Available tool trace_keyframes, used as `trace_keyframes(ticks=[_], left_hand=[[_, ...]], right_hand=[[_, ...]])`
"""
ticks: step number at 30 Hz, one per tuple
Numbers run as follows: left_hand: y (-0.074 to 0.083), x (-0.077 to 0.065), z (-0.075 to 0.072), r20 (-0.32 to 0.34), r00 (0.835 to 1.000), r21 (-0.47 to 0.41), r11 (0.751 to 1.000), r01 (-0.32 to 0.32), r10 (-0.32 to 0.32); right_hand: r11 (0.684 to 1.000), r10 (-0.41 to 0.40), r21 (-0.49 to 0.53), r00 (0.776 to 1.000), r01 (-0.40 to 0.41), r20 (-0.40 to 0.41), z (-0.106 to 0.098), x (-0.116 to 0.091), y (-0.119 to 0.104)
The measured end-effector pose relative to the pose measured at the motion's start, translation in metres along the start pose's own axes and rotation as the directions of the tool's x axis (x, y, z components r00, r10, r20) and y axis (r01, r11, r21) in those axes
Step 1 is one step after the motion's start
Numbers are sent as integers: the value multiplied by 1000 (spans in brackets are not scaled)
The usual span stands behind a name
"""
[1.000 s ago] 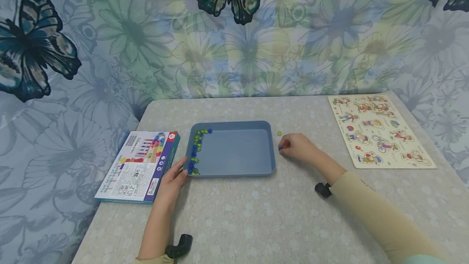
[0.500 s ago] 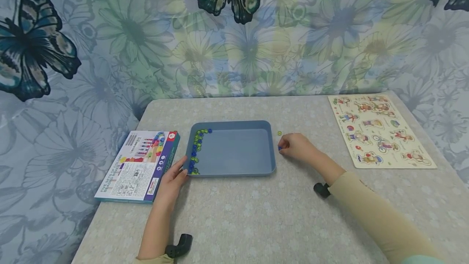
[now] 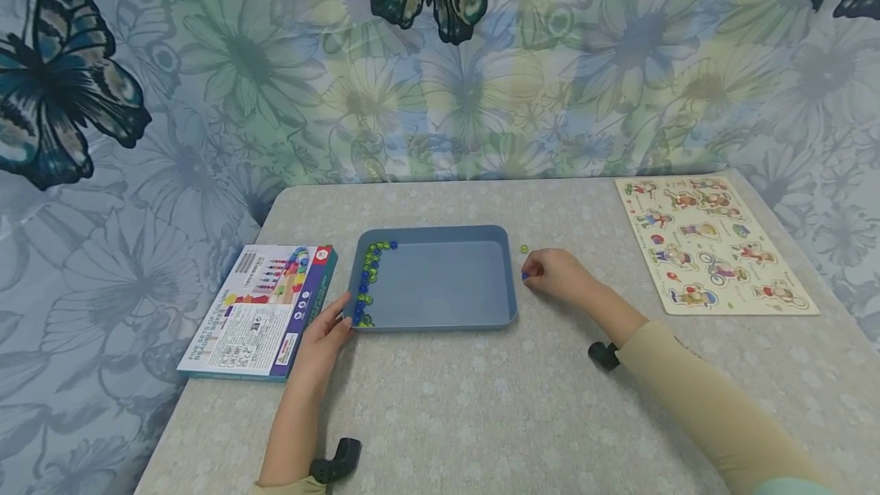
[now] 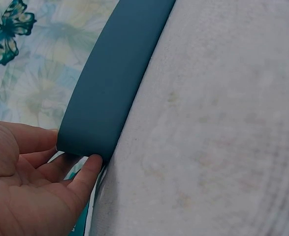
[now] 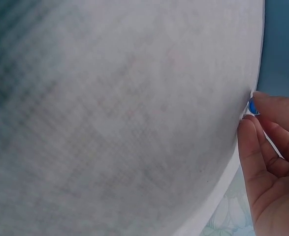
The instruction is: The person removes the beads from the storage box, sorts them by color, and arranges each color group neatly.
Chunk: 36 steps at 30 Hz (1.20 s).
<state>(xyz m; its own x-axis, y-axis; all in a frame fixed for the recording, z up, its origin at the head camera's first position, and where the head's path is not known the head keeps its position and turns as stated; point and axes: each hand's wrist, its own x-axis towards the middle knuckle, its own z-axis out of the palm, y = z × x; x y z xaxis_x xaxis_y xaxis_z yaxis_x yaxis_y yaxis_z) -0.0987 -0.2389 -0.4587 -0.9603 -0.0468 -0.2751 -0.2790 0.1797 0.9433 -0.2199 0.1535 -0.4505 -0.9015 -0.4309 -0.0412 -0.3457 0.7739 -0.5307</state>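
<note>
A blue-grey rectangular tray (image 3: 440, 281) lies on the table, with several small blue and yellow-green beads (image 3: 369, 273) along its left side. My left hand (image 3: 326, 333) grips the tray's near left corner; in the left wrist view, the thumb and fingers sit around the end of the tray wall (image 4: 92, 93). Just right of the tray, my right hand (image 3: 560, 275) pinches a small blue bead (image 5: 253, 105) between thumb and fingertips, low at the tabletop. Beyond that hand, a single yellow-green bead (image 3: 525, 249) lies on the table.
A boxed set with a printed cover (image 3: 261, 312) lies left of the tray, close to my left hand. On the right is a cream board with cartoon figures (image 3: 715, 250). A patterned cloth wall (image 3: 481, 98) rises behind the table's far edge (image 3: 564, 180).
</note>
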Motion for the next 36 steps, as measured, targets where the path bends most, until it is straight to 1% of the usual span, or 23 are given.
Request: trace_keyframes(ticks=[4,6,8,11,13,14,16,19,22,24,26,29,32,36], left_hand=[[2,-1,0,3,1000,-3,1000,8,-8],[8,-4,1,5,1000,-9,1000,23,-23],[9,-4,1,6,1000,-12,1000,27,-27],[8,-3,0,2,1000,1,1000,26,-26],[1,0,-1,-2,1000,10,1000,14,-14],[1,0,0,-4,1000,14,1000,10,-10],[0,0,0,-5,1000,12,1000,11,-11],[0,0,1,-7,1000,8,1000,11,-11],[0,0,1,-10,1000,10,1000,17,-17],[1,0,0,-12,1000,13,1000,14,-14],[1,0,0,-12,1000,18,1000,13,-13],[2,-1,0,-11,1000,22,1000,6,-6],[2,-1,0,-11,1000,21,1000,5,-5],[0,0,-1,-5,1000,11,1000,3,-3]], right_hand=[[1000,6,-1,1000,-6,6,0,0,0],[1000,6,-1,1000,-6,7,0,0,0],[1000,9,0,1000,-9,8,1,0,-1],[1000,10,8,1000,-10,14,1,0,0],[1000,17,14,1000,-17,18,-1,0,0],[1000,22,20,1000,-22,17,-2,-1,0],[1000,20,21,1000,-20,-2,-5,-1,-2],[1000,-2,15,998,3,-66,-11,-2,-10],[997,-71,5,989,73,-130,-16,-1,-25],[991,-129,10,981,132,-145,-16,0,-38],[981,-188,23,973,193,-136,-13,3,-52],[964,-253,61,963,259,-93,-2,9,-72],[952,-283,111,958,285,-35,15,17,-90],[947,-292,155,955,282,46,42,31,-110]])
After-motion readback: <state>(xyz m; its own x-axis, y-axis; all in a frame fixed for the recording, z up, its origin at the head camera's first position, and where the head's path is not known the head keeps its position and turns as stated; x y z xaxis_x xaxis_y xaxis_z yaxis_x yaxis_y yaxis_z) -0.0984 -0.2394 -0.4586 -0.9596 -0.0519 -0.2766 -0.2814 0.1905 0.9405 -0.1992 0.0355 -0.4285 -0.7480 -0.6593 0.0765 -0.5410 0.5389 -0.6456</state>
